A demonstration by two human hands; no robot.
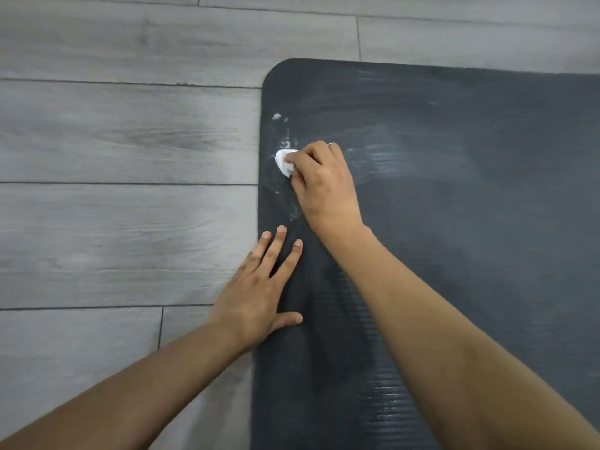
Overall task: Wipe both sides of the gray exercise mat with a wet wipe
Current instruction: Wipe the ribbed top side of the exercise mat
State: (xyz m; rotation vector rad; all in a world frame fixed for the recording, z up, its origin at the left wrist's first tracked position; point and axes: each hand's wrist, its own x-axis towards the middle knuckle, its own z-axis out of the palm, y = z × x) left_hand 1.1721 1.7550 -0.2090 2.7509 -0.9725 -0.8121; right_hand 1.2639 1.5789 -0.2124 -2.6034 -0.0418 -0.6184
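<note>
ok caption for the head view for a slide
Right hand scrubs a wet wipe near the gray mat's edge; left hand lies flat on it.

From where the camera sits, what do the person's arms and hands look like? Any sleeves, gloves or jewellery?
Both forearms are bare as far as the picture shows: no sleeves, gloves, watch or bracelets. The left hand has short, unpainted nails and no ring that I can see. The right hand shows a small pale glint at one finger, perhaps a ring, but it is too small to tell.

We see a floor (123, 151) made of long gray wood planks. Thin dark lines run between the planks. The floor fills the left side and the far side.
</note>
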